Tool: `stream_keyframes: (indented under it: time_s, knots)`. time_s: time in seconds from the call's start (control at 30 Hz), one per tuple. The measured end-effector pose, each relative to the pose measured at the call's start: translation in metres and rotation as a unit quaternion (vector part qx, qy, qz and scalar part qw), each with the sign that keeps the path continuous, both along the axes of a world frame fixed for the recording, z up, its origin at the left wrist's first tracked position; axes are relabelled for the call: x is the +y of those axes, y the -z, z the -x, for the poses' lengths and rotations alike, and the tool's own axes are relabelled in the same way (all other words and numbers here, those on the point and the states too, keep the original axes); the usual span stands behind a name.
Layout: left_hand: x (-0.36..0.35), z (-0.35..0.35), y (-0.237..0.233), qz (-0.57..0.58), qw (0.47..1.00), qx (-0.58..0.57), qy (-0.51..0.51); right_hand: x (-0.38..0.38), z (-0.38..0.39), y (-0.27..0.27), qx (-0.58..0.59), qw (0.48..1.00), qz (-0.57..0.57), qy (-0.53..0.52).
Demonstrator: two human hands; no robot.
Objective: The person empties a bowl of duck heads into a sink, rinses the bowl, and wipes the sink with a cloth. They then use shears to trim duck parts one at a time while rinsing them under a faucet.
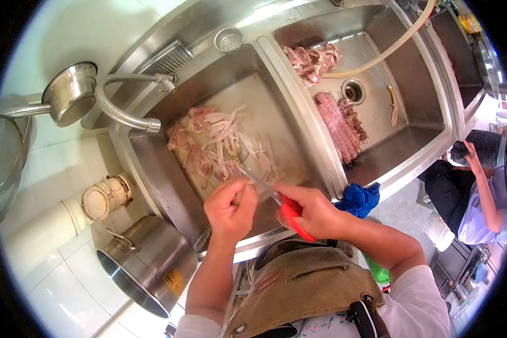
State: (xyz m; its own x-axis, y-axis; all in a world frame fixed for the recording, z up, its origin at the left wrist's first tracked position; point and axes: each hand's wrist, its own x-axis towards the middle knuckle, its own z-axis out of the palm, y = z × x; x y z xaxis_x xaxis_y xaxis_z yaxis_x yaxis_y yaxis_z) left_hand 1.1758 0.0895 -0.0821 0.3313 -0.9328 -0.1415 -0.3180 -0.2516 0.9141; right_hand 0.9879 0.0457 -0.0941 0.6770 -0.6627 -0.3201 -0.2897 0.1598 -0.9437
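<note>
My right hand (312, 211) grips red-handled scissors (292, 218) over the near edge of the left sink basin (203, 67). Their metal blades point left, toward my left hand (231, 211). That hand is closed, its thumb and fingers pinched together near the blade tips. Something pale shows at its fingertips, too small and covered to name. Below both hands, pale pink raw meat pieces (200, 149) and stringy whitish strips (222, 127) lie heaped in cloudy shallow water.
In the right basin (417, 79) lie two piles of raw meat (339, 127), beside a drain (353, 91) and hose (388, 52). A blue cloth (359, 200) hangs at the rim. A faucet (124, 115) arches left; a steel pot (149, 262) stands below. Another person (484, 197) is at right.
</note>
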Motion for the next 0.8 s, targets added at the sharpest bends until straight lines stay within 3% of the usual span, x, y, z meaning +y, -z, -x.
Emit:
stream_keyframes:
  time_s: [0.17,0.27,0.53,0.8]
  knots:
    - [0.0,-0.004,0.0,0.034,0.999,-0.018,0.029,-0.005,0.002,-0.005,0.059,0.985,0.162,-0.016]
    - [0.0,-0.004,-0.001,0.047,0.998,-0.034,0.037,-0.006,0.003,-0.007,0.062,0.982,0.179,-0.016]
    - [-0.006,-0.001,-0.012,0.066,0.986,-0.148,0.041,-0.002,0.004,-0.005,0.053,0.99,0.129,-0.006]
    - [-0.003,-0.005,-0.009,0.046,0.987,-0.148,0.047,-0.005,0.006,0.0,0.012,0.996,0.085,-0.004]
